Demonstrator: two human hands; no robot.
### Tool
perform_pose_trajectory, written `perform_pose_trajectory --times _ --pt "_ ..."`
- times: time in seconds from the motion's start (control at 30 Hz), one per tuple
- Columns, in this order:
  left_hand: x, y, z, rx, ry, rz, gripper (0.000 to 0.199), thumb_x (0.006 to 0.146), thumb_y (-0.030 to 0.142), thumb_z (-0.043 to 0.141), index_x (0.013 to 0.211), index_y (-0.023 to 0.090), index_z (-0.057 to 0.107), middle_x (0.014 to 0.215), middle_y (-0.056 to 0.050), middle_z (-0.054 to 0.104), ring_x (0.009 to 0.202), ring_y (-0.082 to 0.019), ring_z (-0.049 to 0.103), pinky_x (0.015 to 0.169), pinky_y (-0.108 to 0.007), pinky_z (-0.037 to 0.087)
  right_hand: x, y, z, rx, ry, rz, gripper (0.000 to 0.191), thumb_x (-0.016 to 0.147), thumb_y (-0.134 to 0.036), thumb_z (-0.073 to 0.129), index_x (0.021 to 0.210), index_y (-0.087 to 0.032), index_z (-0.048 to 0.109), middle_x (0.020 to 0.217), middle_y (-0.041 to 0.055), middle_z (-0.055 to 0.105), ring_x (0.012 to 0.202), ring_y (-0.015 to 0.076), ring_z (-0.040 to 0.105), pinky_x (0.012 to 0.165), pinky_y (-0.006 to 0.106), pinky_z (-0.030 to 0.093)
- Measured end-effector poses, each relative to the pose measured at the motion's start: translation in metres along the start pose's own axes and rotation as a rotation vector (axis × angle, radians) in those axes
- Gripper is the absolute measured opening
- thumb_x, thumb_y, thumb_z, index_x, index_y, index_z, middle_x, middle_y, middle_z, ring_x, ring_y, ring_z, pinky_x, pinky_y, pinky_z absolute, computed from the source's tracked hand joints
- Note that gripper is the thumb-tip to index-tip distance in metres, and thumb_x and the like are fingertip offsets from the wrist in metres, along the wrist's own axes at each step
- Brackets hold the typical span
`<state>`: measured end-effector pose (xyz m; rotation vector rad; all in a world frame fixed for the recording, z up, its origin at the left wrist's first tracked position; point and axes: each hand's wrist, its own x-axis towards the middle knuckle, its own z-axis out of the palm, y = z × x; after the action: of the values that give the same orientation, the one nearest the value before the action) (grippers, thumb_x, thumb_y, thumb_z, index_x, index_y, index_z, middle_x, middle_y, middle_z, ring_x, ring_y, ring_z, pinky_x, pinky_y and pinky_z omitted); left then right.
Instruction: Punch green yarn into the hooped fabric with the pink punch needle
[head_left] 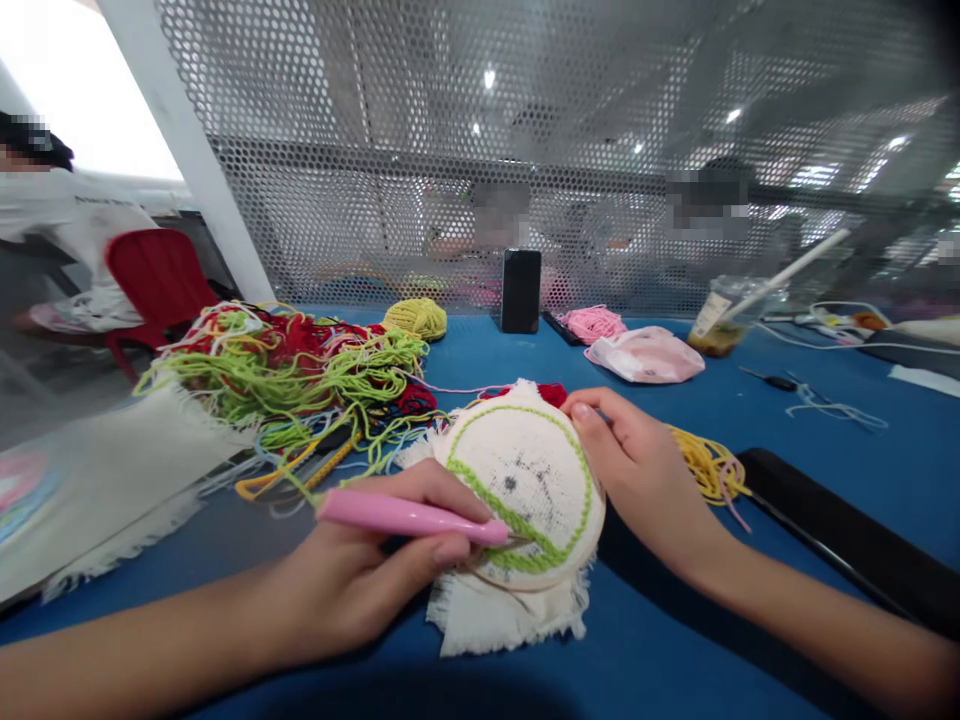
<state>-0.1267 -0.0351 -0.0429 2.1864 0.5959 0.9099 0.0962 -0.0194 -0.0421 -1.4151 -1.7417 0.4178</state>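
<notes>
My left hand (pixel 375 570) is closed round a pink punch needle (pixel 409 517), its metal tip at the cloth in an embroidery hoop (pixel 598 520). Green yarn runs from the tool's back end toward the tangled pile. My right hand (pixel 637 470) grips the hoop's right edge between thumb and fingers, tilting the hoop toward me. On the white cloth (pixel 487 440), a green yarn outline follows the hoop, and green loops fill a band along the lower left. A dark drawn pattern shows in the middle. Frayed cloth hangs out below the hoop.
A tangled yarn pile (pixel 300 370) lies on the left, with scissors (pixel 315 460) before it. A phone (pixel 520 292) stands upright at the mesh partition. A drink cup (pixel 720 320), pink bag (pixel 645 355), yellow yarn (pixel 701 465) and black case (pixel 847 540) are rightward. A person sits far left.
</notes>
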Motion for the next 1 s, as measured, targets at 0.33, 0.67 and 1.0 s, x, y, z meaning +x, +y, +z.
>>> perform_pose_trajectory --times 0.33,0.67,1.0 --pt "-0.007 -0.005 -0.002 0.043 0.039 0.025 0.024 0.086 0.022 0.044 0.104 0.025 0.060 0.089 -0.004 0.060 0.074 -0.014 0.056 0.064 -0.022 0.047 0.001 0.005 0.002 -0.010 0.000 -0.001 0.023 0.088 -0.032 0.033 0.081 -0.021 0.052 0.065 -0.0045 0.053 0.055 0.0086 0.044 0.049 0.022 0.031" --pt "-0.002 -0.002 -0.001 -0.007 -0.008 0.034 0.029 0.079 0.008 0.050 0.103 0.022 0.058 0.089 -0.002 0.063 0.081 -0.013 0.059 0.070 -0.019 0.048 -0.002 0.000 0.003 0.029 0.031 0.005 0.022 0.088 -0.030 0.036 0.075 -0.020 0.051 0.061 -0.0049 0.050 0.054 0.0081 0.042 0.048 0.021 0.031" --pt "0.011 -0.002 0.009 0.188 -0.277 0.089 0.029 0.080 0.017 0.053 0.109 0.018 0.055 0.099 -0.006 0.063 0.094 -0.017 0.056 0.083 -0.026 0.042 -0.010 -0.013 0.003 0.085 0.063 0.031 0.020 0.087 -0.029 0.035 0.078 -0.021 0.052 0.065 -0.0031 0.053 0.055 0.0098 0.043 0.047 0.021 0.032"
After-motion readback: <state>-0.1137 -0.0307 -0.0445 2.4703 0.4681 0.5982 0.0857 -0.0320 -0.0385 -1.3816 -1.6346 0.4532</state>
